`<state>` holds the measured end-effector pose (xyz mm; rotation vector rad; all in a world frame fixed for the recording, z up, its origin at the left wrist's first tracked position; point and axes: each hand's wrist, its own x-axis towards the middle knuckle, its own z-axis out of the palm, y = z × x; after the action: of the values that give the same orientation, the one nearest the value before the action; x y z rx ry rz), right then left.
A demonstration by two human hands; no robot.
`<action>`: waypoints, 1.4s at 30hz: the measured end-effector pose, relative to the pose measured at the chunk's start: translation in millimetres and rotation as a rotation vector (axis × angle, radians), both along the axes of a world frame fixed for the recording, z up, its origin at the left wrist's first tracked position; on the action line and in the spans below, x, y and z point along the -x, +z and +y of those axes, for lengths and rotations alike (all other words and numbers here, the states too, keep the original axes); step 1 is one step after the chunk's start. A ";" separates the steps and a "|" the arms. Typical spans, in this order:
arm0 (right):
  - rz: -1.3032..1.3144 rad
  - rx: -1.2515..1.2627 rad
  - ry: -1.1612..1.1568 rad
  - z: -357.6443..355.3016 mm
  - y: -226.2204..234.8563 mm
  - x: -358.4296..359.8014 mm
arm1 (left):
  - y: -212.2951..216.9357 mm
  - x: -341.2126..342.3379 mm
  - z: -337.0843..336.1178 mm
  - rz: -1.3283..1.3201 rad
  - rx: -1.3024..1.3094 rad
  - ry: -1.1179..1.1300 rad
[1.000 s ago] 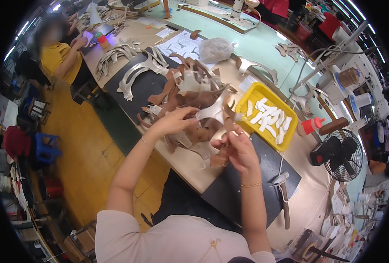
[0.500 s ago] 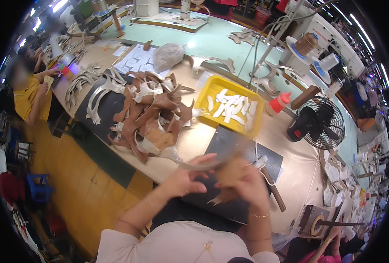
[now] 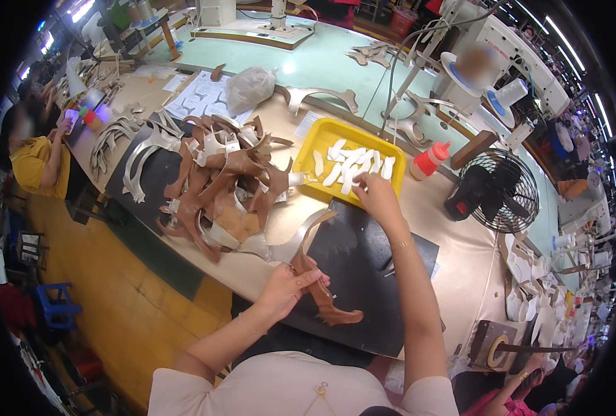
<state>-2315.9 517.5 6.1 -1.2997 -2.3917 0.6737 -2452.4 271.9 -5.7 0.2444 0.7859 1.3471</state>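
Note:
My left hand [image 3: 291,288] is closed around a curved leather shoe-upper piece [image 3: 318,295], brown on one side and pale on the other, held upright over a dark mat [image 3: 363,256]. My right hand [image 3: 377,197] reaches to the near edge of a yellow tray [image 3: 308,154]. Its fingertips pinch the end of a white strip [image 3: 347,182] among several similar strips lying in the tray. Left of the tray rises a large heap of brown leather pieces [image 3: 228,173], some with white patches. My right forearm hides most of a hammer lying on the mat.
Right of the tray stands a red-capped bottle [image 3: 429,159], then a black fan [image 3: 502,191]. A clear plastic bag [image 3: 250,90] and a printed sheet [image 3: 197,97] lie behind the heap. Sewing machines stand across the bench. A co-worker in yellow [image 3: 37,163] sits at the left.
My right hand has left the leather piece and moved up and away to the white strips in the tray. My left hand keeps the piece, now turned more upright. The view has shifted slightly.

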 end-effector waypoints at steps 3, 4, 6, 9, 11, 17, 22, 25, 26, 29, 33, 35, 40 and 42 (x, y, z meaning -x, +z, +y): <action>-0.087 -0.074 -0.048 24.4 -26.3 23.0 | -7.4 -5.1 -6.8 -0.119 0.071 -0.017; -0.134 -0.038 -0.074 26.2 -32.2 28.1 | -9.9 -7.1 -11.2 -0.153 0.148 -0.005; -0.177 0.001 -0.121 28.6 -38.3 32.8 | -15.0 -5.7 -17.1 -0.237 0.160 -0.048; -0.127 -0.056 -0.159 31.5 -40.6 30.0 | -16.4 -2.2 -24.2 -0.334 0.211 -0.111; -0.025 0.065 -0.174 39.5 -36.4 22.5 | -13.4 2.9 -23.5 -0.404 0.241 -0.162; 0.600 0.600 -0.223 22.1 0.1 -22.4 | 2.4 3.6 -20.1 -0.275 0.126 -0.141; 0.942 0.843 -0.138 -60.9 37.0 -60.5 | 11.1 -2.8 -14.7 -0.209 0.110 -0.092; 0.950 0.883 -0.131 -108.8 54.9 -80.7 | 25.6 -5.2 -13.3 -0.267 0.077 -0.100; 0.960 0.889 -0.097 -123.0 59.0 -86.7 | 32.4 -6.8 -14.1 -0.275 0.068 -0.105; 0.964 0.841 -0.148 -154.1 66.7 -99.3 | 54.7 -16.4 -19.7 -0.277 0.025 -0.123; 1.084 0.645 -0.228 -189.7 62.8 -97.5 | 69.9 -39.1 -22.2 -0.212 -0.034 -0.125; 1.093 0.572 -0.327 -207.3 60.1 -93.2 | 71.0 -47.0 -22.2 -0.185 -0.091 -0.099; 1.077 0.292 -0.294 -242.0 63.8 -87.9 | 69.5 -55.3 -23.3 -0.087 -0.171 -0.087; 1.079 0.276 -0.267 -246.5 68.6 -90.6 | 71.6 -56.7 -24.1 -0.074 -0.135 -0.080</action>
<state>-2225.3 271.0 74.6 -0.9301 -1.2651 1.2383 -2395.7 247.8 65.9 0.3269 0.6182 1.3272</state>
